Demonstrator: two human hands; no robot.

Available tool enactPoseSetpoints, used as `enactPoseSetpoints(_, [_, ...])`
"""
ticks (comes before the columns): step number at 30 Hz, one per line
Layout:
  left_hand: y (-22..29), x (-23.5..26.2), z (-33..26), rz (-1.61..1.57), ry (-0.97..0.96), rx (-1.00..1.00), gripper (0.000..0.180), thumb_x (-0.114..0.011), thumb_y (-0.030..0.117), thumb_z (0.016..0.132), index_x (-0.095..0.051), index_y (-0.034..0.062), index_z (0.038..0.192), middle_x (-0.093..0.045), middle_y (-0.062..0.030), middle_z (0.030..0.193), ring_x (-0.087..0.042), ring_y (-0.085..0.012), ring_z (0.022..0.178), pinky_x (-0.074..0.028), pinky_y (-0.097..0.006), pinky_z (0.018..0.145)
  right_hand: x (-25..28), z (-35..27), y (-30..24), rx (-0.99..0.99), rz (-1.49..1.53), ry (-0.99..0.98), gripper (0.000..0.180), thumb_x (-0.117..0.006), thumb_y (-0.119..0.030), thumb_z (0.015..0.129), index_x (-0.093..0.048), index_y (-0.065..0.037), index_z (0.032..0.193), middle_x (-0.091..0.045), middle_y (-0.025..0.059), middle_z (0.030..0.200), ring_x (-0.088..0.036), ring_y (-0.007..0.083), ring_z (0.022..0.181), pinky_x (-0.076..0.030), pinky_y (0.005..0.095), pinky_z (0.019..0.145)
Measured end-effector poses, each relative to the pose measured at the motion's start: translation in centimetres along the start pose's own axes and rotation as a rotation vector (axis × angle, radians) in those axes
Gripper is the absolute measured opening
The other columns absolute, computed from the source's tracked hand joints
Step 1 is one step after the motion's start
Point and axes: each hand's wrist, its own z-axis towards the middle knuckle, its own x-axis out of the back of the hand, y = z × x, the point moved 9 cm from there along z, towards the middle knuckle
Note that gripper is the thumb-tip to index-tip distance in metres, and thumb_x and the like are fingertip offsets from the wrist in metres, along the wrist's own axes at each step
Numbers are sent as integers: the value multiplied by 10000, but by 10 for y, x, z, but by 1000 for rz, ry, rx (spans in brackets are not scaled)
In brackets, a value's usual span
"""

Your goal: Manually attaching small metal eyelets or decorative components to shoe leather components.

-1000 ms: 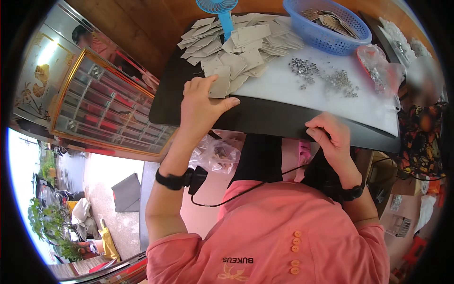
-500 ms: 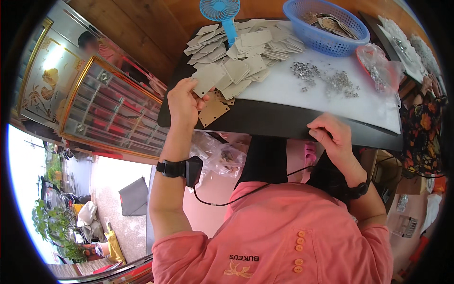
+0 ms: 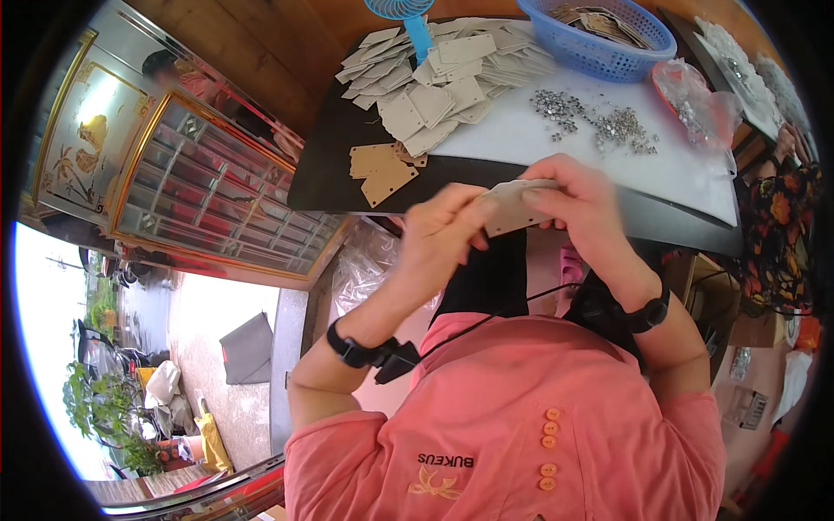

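A thin grey rectangular plate [image 3: 511, 208] with small holes near its edge is held in front of the table's near edge. My left hand [image 3: 443, 221] pinches its left end, slightly blurred. At the other end, my right hand [image 3: 575, 198] grips it with the thumb on top and fingers behind. Beyond my hands lies a heap of similar grey plates [image 3: 434, 100]. A few brown plates [image 3: 382, 178] with holes rest on the black tabletop [image 3: 326, 187], left of my left hand.
Small shiny metal pieces [image 3: 624, 130] lie in two clusters on a white sheet [image 3: 512, 148]. Behind them stands a blue basket [image 3: 599, 56] holding plates. A red dish [image 3: 667, 87] with a plastic bag sits right; a blue fan [image 3: 418, 36] rises behind the heap. Another person's patterned sleeve [image 3: 777, 247] shows far right.
My left hand has carried the grey plate from beside the heap toward me and to the right. My right hand has risen from the table edge and taken hold of its other end.
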Motion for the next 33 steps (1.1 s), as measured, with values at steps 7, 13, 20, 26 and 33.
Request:
enactPoseSetpoints(7, [14, 84, -7, 1179, 131, -453, 370, -724, 289, 865, -700, 92, 1178, -583, -154, 1274, -501, -342, 1166, -400, -446, 939, 46, -14, 12, -6, -38, 161, 149, -681, -68, 896, -702, -53, 1042, -649, -25, 790, -507, 31, 601, -390, 188, 539])
enactPoseSetpoints(13, [4, 78, -16, 1238, 57, -442, 412, -699, 249, 889, -663, 127, 1281, -553, -154, 1344, -494, -323, 1209, -363, -425, 998, 38, -15, 18, -4, -65, 162, 170, -648, -65, 922, -701, -52, 1083, -648, -24, 829, -531, 34, 676, -392, 184, 567])
enactPoseSetpoints(20, [10, 102, -4, 960, -21, -551, 245, -679, 70, 879, -707, 58, 1122, -658, -134, 1172, -579, -295, 1074, -457, -382, 927, 40, -12, 15, -9, -76, 160, 187, -618, -112, 953, -699, -50, 1110, -653, -12, 848, -573, 58, 760, -430, 208, 634])
enactPoseSetpoints(26, [20, 101, 11, 875, 136, -517, 174, -670, 76, 854, -695, 42, 1022, -649, -126, 1044, -580, -329, 979, -480, -400, 856, 39, -13, 13, 42, 33, 212, 184, -624, -142, 959, -710, -44, 1090, -666, -9, 859, -597, 63, 789, -439, 212, 650])
enactPoseSetpoints(33, [26, 69, -13, 1254, -42, -616, 420, -738, 51, 720, -664, 73, 1133, -597, -99, 1089, -579, -326, 999, -488, -382, 823, 53, -18, 15, 15, -27, 281, 178, -661, -104, 924, -722, -49, 1082, -638, -23, 862, -571, 67, 788, -430, 213, 666])
